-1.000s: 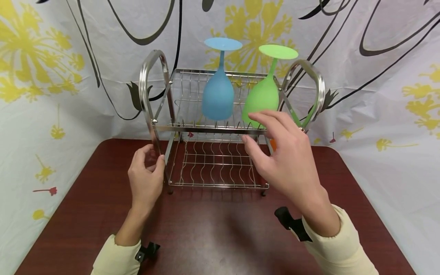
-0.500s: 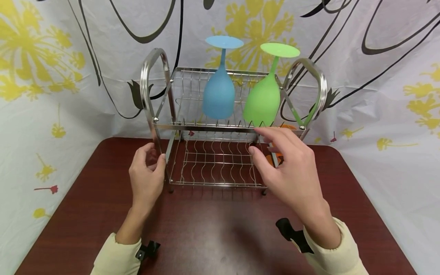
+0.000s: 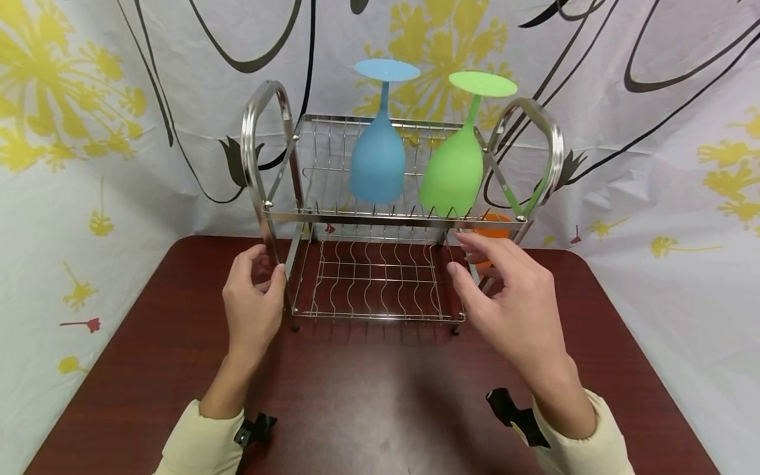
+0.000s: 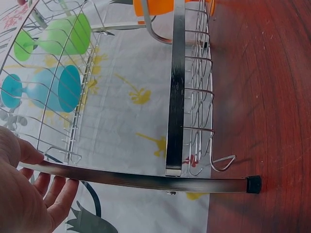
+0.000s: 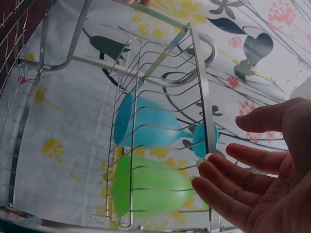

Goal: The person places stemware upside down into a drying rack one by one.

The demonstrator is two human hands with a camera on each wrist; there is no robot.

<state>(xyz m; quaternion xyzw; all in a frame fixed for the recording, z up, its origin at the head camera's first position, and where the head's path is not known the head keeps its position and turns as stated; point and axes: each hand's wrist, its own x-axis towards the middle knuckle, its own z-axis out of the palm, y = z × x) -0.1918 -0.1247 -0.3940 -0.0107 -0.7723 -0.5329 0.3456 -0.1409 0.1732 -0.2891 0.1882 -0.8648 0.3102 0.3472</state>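
Note:
A two-tier metal dish rack [image 3: 368, 218] stands on the table. On its upper tier a blue goblet [image 3: 378, 165] and a green goblet [image 3: 453, 173] are set upside down, the green one leaning slightly right. My left hand [image 3: 254, 303] holds the rack's left front leg; in the left wrist view, the thumb and fingers pinch this metal leg [image 4: 141, 178]. My right hand [image 3: 516, 303] is in front of the rack's right side, below the green goblet, fingers loosely bent and nothing between them. From the right wrist view, its fingertips [image 5: 200, 164] appear beside the upper tier.
An orange object [image 3: 494, 225], partly hidden, shows at the rack's right side behind my right hand. The lower tier's wavy wires [image 3: 368, 280] sit close above the dark red table [image 3: 356, 389]. A patterned cloth [image 3: 665, 145] hangs behind.
My right hand has moved down and slightly right, away from the green goblet, uncovering more of the orange object. The left hand stays on the rack's leg.

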